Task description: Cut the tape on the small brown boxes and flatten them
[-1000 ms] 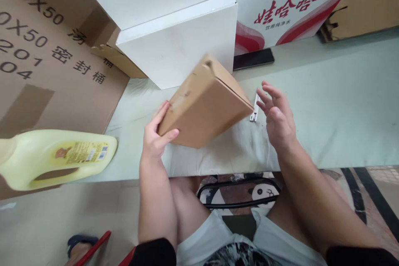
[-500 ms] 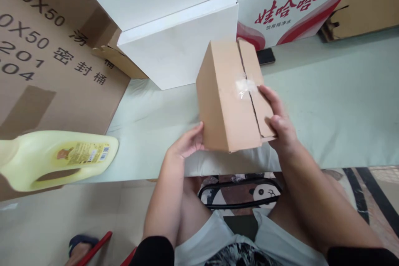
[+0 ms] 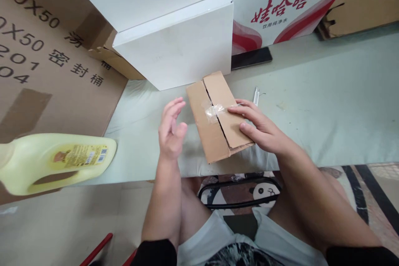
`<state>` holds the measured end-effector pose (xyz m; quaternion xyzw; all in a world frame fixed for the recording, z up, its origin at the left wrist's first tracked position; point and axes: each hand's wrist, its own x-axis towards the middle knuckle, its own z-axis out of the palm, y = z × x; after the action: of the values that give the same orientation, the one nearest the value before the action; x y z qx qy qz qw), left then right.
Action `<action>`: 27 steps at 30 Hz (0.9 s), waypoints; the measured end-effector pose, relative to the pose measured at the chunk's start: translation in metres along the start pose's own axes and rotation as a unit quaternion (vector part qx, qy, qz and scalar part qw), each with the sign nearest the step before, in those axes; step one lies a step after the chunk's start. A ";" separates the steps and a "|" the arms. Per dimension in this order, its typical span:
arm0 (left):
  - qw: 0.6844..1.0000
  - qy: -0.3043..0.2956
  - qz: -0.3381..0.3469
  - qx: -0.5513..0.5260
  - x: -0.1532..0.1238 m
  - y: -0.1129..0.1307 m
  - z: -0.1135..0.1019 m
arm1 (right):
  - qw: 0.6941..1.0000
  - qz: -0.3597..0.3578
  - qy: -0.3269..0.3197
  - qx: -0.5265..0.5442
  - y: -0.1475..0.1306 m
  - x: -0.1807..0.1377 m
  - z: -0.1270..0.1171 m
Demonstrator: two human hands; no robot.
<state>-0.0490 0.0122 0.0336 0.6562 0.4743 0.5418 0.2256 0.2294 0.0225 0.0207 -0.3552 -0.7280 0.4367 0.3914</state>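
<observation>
A small brown cardboard box (image 3: 201, 118) sits on the pale green tablecloth, turned at an angle. Clear tape (image 3: 214, 111) crosses the dark seam between its top flaps. My right hand (image 3: 258, 126) holds the box at its right edge, with fingers and thumb on the top flap; the far fingers are partly hidden. Left of the box, my left hand (image 3: 172, 131) is raised with fingers apart, holding nothing and not touching the box. A thin white tool (image 3: 256, 96), perhaps a cutter, lies just beyond my right hand.
White boxes (image 3: 183, 45) stand behind, beside a red-and-white printed carton (image 3: 286, 12). A black phone (image 3: 252, 58) lies before the carton. At left are a large printed carton (image 3: 59, 95) and a yellow jug (image 3: 93, 141). The tablecloth's front edge (image 3: 131, 178) runs above my lap.
The box has come down onto the table and shifted left, turning the other way. My left hand has let go of it and moved left. More of the phone and the thin tool now show.
</observation>
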 end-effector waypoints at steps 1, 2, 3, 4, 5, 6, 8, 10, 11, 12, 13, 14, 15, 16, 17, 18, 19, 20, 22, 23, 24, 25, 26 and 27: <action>0.997 -0.052 0.041 0.028 -0.001 0.006 0.004 | 1.000 -0.002 -0.018 0.000 0.000 0.000 0.000; 0.990 -0.107 0.062 0.068 -0.003 0.011 0.009 | 0.999 -0.004 -0.033 0.004 0.000 -0.001 0.000; 0.982 -0.139 0.076 0.103 -0.004 0.015 0.014 | 0.999 -0.003 -0.040 0.014 0.001 -0.001 0.000; 0.976 -0.155 0.081 0.131 -0.005 0.017 0.018 | 0.999 0.003 -0.033 0.026 0.003 -0.001 -0.001; 0.973 -0.159 0.082 0.149 -0.006 0.018 0.021 | 0.999 0.016 -0.012 0.035 0.006 -0.002 -0.002; 0.972 -0.154 0.084 0.155 -0.007 0.017 0.023 | 0.999 0.034 0.021 0.032 0.010 -0.001 -0.003; 0.974 -0.146 0.088 0.148 -0.007 0.014 0.024 | 0.991 0.078 0.105 -0.038 0.022 -0.001 -0.006; 0.975 -0.147 0.091 0.141 -0.007 0.012 0.023 | 0.964 0.122 0.159 -0.175 0.035 0.000 -0.008; 0.975 -0.148 0.090 0.141 -0.006 0.011 0.023 | 0.946 0.142 0.160 -0.242 0.041 0.000 -0.009; 0.975 -0.148 0.088 0.143 -0.006 0.011 0.022 | 0.930 0.159 0.146 -0.297 0.046 -0.001 -0.009; 0.974 -0.149 0.086 0.146 -0.006 0.012 0.022 | 0.917 0.175 0.122 -0.338 0.050 -0.001 -0.009; 0.974 -0.150 0.084 0.148 -0.006 0.012 0.022 | 0.906 0.188 0.095 -0.367 0.052 -0.002 -0.008; 0.974 -0.149 0.084 0.148 -0.006 0.012 0.023 | 0.898 0.199 0.071 -0.386 0.052 -0.002 -0.008; 0.975 -0.148 0.086 0.145 -0.006 0.012 0.023 | 0.893 0.209 0.053 -0.394 0.050 -0.002 -0.007; 0.975 -0.145 0.090 0.140 -0.006 0.013 0.023 | 0.890 0.222 0.041 -0.395 0.047 -0.001 -0.007; 0.976 -0.144 0.094 0.134 -0.006 0.012 0.023 | 0.889 0.239 0.036 -0.390 0.043 0.000 -0.008; 0.976 -0.143 0.099 0.130 -0.006 0.012 0.022 | 0.888 0.257 0.036 -0.381 0.039 0.001 -0.008; 0.976 -0.145 0.102 0.129 -0.006 0.012 0.022 | 0.887 0.272 0.042 -0.370 0.035 0.003 -0.009; 0.973 -0.156 0.107 0.132 -0.006 0.012 0.021 | 0.888 0.293 0.074 -0.346 0.027 0.006 -0.012; 0.971 -0.161 0.110 0.136 -0.006 0.012 0.020 | 0.890 0.300 0.099 -0.329 0.025 0.007 -0.014; 0.970 -0.162 0.113 0.139 -0.006 0.012 0.020 | 0.893 0.306 0.126 -0.306 0.023 0.008 -0.016; 0.970 -0.161 0.118 0.143 -0.007 0.012 0.020 | 0.897 0.312 0.153 -0.274 0.022 0.009 -0.018; 0.969 -0.159 0.122 0.146 -0.007 0.011 0.020 | 0.902 0.317 0.180 -0.232 0.022 0.010 -0.019; 0.968 -0.157 0.126 0.150 -0.007 0.011 0.020 | 0.905 0.320 0.213 -0.181 0.023 0.010 -0.021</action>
<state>-0.0256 0.0054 0.0328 0.8142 0.4220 0.3784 0.1259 0.2472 0.0473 0.0094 -0.7181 -0.5413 0.3133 0.3052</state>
